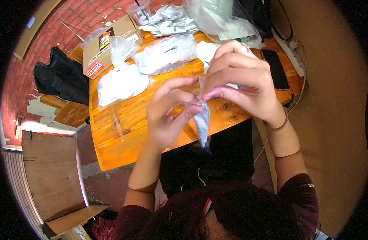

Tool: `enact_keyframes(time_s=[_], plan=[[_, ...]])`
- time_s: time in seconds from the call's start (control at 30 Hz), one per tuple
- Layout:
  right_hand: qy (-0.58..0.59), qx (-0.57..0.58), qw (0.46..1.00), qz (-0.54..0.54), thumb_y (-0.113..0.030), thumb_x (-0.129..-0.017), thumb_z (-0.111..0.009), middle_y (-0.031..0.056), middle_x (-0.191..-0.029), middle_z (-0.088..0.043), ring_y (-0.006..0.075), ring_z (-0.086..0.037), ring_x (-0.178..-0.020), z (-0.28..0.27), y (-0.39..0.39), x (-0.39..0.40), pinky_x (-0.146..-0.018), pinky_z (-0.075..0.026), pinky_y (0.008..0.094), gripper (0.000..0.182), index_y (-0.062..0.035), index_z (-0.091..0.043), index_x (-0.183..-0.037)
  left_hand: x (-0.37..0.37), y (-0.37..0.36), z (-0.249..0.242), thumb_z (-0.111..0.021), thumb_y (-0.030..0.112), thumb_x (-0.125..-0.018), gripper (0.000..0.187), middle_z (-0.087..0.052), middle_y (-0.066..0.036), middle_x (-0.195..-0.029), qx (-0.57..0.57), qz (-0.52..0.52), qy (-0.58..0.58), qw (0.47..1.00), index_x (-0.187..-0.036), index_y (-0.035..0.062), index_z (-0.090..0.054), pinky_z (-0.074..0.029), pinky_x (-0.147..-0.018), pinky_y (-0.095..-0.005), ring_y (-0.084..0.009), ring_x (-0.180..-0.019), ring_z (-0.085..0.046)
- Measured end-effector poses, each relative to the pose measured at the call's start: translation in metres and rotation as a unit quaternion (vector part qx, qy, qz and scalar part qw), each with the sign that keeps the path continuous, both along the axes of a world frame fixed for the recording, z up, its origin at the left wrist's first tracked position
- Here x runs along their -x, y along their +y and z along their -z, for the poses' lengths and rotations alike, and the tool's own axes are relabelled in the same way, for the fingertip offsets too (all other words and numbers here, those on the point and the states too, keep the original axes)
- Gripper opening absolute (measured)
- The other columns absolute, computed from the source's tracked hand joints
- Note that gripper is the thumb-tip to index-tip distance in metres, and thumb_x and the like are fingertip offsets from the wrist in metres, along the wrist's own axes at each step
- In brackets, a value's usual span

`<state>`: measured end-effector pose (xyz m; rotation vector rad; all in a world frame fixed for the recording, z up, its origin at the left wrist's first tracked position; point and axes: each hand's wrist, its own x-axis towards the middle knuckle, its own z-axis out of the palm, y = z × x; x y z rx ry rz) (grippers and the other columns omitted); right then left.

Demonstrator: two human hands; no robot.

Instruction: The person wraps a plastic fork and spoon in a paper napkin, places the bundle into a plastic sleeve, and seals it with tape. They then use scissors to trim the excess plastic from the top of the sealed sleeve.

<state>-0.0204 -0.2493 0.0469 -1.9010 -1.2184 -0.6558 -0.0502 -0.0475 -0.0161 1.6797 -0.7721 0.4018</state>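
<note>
A small clear plastic bag with something whitish-blue inside hangs between my two hands, over the front edge of the wooden table. My left hand pinches its upper left side between thumb and finger. My right hand pinches the top of the bag, fingers curled. Part of a small white piece shows behind the right fingers; its shape is mostly hidden. Beyond my hands lie a plastic bag of white items and another white-filled bag.
A cardboard box stands at the back left, near a clear cup and a pile of white packets. A large plastic bag, a black phone and a power strip are at the right. Dark cloth lies left.
</note>
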Motion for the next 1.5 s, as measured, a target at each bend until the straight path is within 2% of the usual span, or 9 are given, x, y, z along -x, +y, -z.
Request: enact_keyframes(time_s=[0.23,0.4,0.5,0.67,0.77,1.0,1.1,1.3,1.5], plan=[[-0.013,-0.057,0.997,-0.047,-0.007,-0.067,-0.074,0.0045,-0.076,-0.063,0.0204,-0.058,-0.079,-0.024,0.013,0.0,-0.071,-0.047,0.0316,0.011,-0.0027,-0.067,-0.074,-0.013,0.023,-0.085,-0.074,0.013,-0.073,0.015,-0.063,-0.011,-0.084,-0.311,0.069,-0.089,0.944,-0.081,0.0033,-0.065,-0.049,-0.065,-0.0326,-0.0256,-0.076,-0.062],[0.177,-0.163,0.962,-0.13,-0.006,-0.078,-0.069,0.011,-0.12,-0.055,0.0175,-0.055,-0.107,-0.022,0.011,-0.004,-0.092,-0.043,0.0318,0.059,0.0006,-0.042,-0.129,-0.024,0.017,-0.128,-0.07,0.006,-0.075,0.01,-0.062,-0.007,-0.074,-0.297,0.015,-0.183,0.937,-0.077,0.0,-0.063,-0.046,-0.065,-0.0281,-0.0184,-0.071,-0.061],[0.29,-0.191,0.921,-0.178,-0.018,-0.071,-0.08,0.0056,-0.112,-0.059,0.0144,-0.055,-0.103,0.002,0.028,-0.008,-0.088,-0.044,0.0306,0.072,-0.0084,-0.042,-0.132,-0.029,0.009,-0.136,-0.071,0.006,-0.075,0.01,-0.059,-0.006,-0.07,-0.282,-0.026,-0.17,0.944,-0.075,-0.0001,-0.062,-0.043,-0.059,-0.0252,-0.0145,-0.064,-0.055],[0.318,-0.144,0.929,-0.125,-0.012,-0.085,-0.067,0.0037,-0.081,-0.069,0.0072,-0.06,-0.075,0.012,0.039,-0.01,-0.07,-0.05,0.0227,0.014,0.0004,-0.07,-0.09,-0.032,0.009,-0.145,-0.066,0.008,-0.079,0.023,-0.05,-0.003,-0.063,-0.351,-0.024,-0.115,0.929,-0.065,0.0,-0.05,-0.036,-0.053,-0.0242,-0.0099,-0.058,-0.044],[0.408,-0.134,0.892,-0.143,-0.013,-0.083,-0.068,0.0044,-0.083,-0.07,0.0073,-0.061,-0.076,0.014,0.041,-0.009,-0.072,-0.05,0.0241,0.015,-0.0005,-0.071,-0.091,-0.033,0.016,-0.154,-0.063,0.012,-0.083,0.027,-0.048,-0.001,-0.063,-0.379,-0.011,-0.004,0.925,-0.063,0.0014,-0.047,-0.033,-0.054,-0.0226,-0.0083,-0.06,-0.042],[0.337,-0.086,0.934,-0.077,-0.015,-0.081,-0.07,0.0073,-0.085,-0.071,0.0089,-0.064,-0.081,0.04,0.037,-0.027,-0.076,-0.05,0.0256,0.015,-0.0039,-0.073,-0.091,-0.043,0.053,-0.158,-0.05,0.026,-0.094,0.02,-0.053,-0.001,-0.083,-0.05,0.044,0.049,0.997,-0.086,0.0071,-0.052,-0.039,-0.063,-0.0208,-0.0079,-0.069,-0.047],[0.309,-0.156,0.937,-0.057,-0.012,-0.082,-0.069,0.0093,-0.087,-0.071,0.0106,-0.065,-0.083,0.031,0.034,-0.021,-0.079,-0.05,0.0265,0.014,-0.0037,-0.073,-0.093,-0.035,0.044,-0.141,-0.053,0.027,-0.094,0.029,-0.057,0.001,-0.075,-0.009,0.002,0.062,0.998,-0.075,0.0059,-0.056,-0.039,-0.06,-0.0205,-0.0039,-0.065,-0.049],[-0.058,-0.056,0.994,-0.075,0.002,-0.073,-0.063,0.0101,-0.1,-0.069,0.0258,-0.064,-0.1,0.035,0.02,-0.018,-0.086,-0.051,0.0346,0.027,-0.0037,-0.071,-0.098,-0.025,0.066,-0.081,-0.046,0.025,-0.097,0.027,-0.057,-0.005,-0.079,-0.009,0.029,0.158,0.987,-0.082,0.0039,-0.053,-0.041,-0.062,-0.0208,-0.0073,-0.067,-0.05],[0.066,0.128,0.989,-0.035,-0.011,-0.08,-0.061,0.0064,-0.119,-0.062,0.0286,-0.051,-0.121,0.112,0.015,0.011,-0.1,-0.041,0.0462,0.033,-0.0081,-0.066,-0.112,-0.001,0.085,-0.023,-0.053,0.015,-0.094,0.016,-0.058,-0.001,-0.079,-0.104,-0.084,0.241,0.961,-0.085,0.0012,-0.056,-0.04,-0.063,-0.0206,-0.0061,-0.068,-0.049]])
